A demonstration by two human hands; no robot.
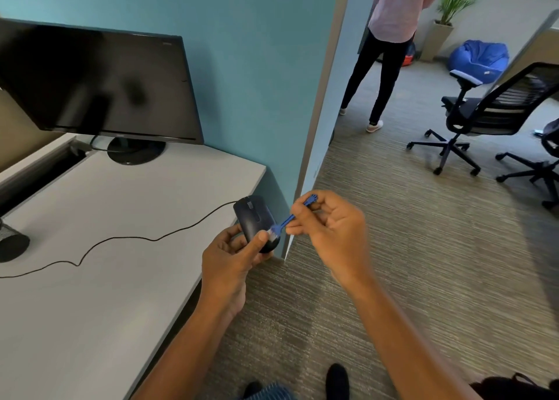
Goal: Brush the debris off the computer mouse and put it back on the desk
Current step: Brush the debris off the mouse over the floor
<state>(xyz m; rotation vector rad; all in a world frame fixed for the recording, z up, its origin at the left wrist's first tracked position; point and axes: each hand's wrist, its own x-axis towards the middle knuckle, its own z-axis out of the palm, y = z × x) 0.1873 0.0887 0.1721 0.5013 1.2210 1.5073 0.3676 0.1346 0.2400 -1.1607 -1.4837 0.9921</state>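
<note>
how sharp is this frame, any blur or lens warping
Head view: the right hand and the small blue brush are softly motion-blurred; the mouse in the left hand is sharper. Wide-angle warping bends the partition edge. The dark monitor shows vague reflections.

Desk (106, 206) bare left; cable (127, 239) crosses.

monitor (99, 82) behind mouse (254, 218) on desk (90, 278)

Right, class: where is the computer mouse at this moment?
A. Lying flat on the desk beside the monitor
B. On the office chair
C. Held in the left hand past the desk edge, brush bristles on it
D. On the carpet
C: the left hand holds the mouse beyond the desk edge while the right hand pinches the blue brush, its bristles on the mouse.
</note>
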